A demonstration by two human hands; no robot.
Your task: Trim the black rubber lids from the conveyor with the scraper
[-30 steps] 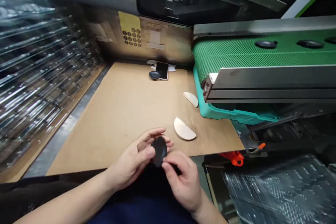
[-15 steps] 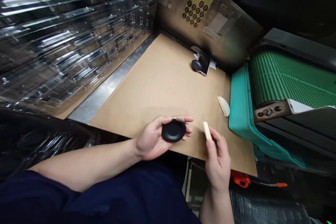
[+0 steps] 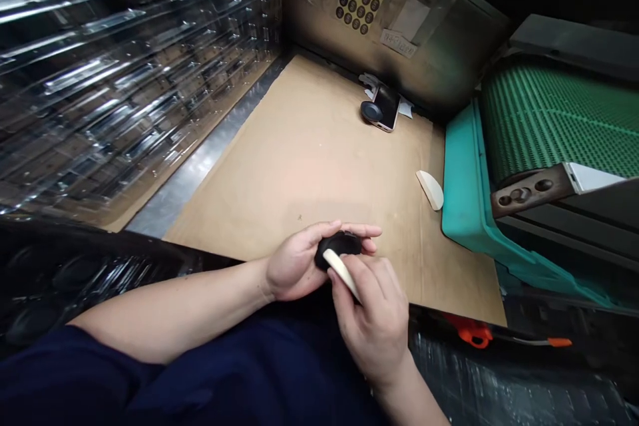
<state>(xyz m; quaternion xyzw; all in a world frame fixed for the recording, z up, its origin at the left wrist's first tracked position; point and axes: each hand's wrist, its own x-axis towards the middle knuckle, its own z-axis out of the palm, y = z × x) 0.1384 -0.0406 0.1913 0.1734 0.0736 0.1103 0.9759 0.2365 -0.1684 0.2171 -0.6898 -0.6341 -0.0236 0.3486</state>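
Note:
A small round black dish-like piece [image 3: 344,243] lies in my left hand [image 3: 294,266], with the thumb and fingers curved around its rim. My right hand [image 3: 377,306] pinches a flat, cream-coloured piece [image 3: 339,271] between thumb and fingers. Its tip is over the black piece and appears to touch it, though my right fingers cover part of the contact. A similar half-moon cream piece [image 3: 430,190] rests on the brown board [image 3: 299,166] near the teal bin.
Stacked clear plastic trays [image 3: 150,80] rise on the left. At the back a phone [image 3: 388,108] lies with a round black piece [image 3: 371,112] against it. To the right are a teal bin [image 3: 464,180] and a green mesh belt [image 3: 574,106]. An orange-handled tool [image 3: 474,333] sits below the board's edge.
My right hand has moved left with the cream piece, from beside the black piece to over it. My left hand still holds the black piece. The view has shifted slightly.

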